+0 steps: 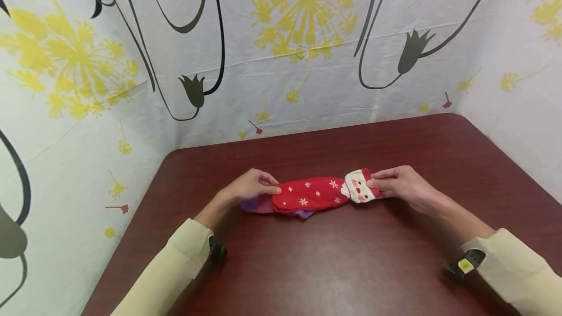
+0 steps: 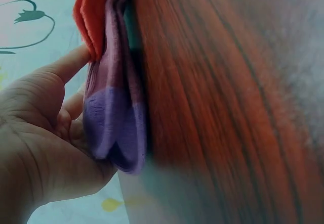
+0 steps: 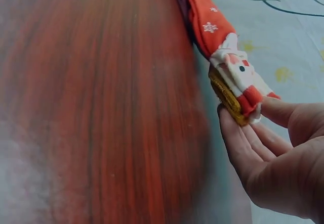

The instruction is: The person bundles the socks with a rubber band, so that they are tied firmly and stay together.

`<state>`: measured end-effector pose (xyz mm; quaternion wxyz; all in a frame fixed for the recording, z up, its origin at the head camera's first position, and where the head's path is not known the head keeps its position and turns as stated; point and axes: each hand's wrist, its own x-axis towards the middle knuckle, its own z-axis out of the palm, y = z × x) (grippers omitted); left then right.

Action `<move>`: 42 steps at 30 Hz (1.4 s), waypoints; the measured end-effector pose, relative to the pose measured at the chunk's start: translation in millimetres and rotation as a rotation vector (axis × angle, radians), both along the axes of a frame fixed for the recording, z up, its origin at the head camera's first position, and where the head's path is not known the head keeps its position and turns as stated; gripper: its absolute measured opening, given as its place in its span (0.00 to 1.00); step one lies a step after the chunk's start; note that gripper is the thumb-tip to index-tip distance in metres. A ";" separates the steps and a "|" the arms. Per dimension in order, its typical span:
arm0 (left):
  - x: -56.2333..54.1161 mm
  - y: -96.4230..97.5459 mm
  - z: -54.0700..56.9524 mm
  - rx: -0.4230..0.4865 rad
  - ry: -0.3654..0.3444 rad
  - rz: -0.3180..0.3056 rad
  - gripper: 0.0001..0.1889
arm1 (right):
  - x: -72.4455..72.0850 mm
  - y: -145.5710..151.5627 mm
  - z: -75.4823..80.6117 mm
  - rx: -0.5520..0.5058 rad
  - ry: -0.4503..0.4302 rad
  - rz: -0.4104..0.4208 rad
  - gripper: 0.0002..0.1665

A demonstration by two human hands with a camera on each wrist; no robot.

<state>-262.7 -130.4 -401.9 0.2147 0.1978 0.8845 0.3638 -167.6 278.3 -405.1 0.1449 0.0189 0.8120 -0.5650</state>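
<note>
A red sock (image 1: 318,193) with white snowflakes and a Santa face at its cuff lies lengthwise over a purple-and-mauve sock (image 1: 256,205) on the table. My left hand (image 1: 252,185) pinches the red sock's toe end, thumb on top. In the left wrist view, two rounded purple toes (image 2: 114,128) hang beside that palm. At the other end, my right hand (image 1: 401,185) grips the Santa cuff (image 3: 243,80) between thumb and fingers. A mustard-yellow edge (image 3: 226,97) shows beneath this cuff in the right wrist view. What lies between the layers is hidden.
The dark reddish-brown table (image 1: 333,257) has rounded far corners. Pale cloth (image 1: 281,91) with yellow and grey flower prints hangs behind it and along both sides. Each wrist carries a small black device (image 1: 470,263) at its cream sleeve.
</note>
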 end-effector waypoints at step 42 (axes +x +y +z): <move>2.0 9.7 -4.2 -0.093 0.167 0.148 0.06 | -15.0 -0.4 -12.1 0.190 0.153 -0.102 0.23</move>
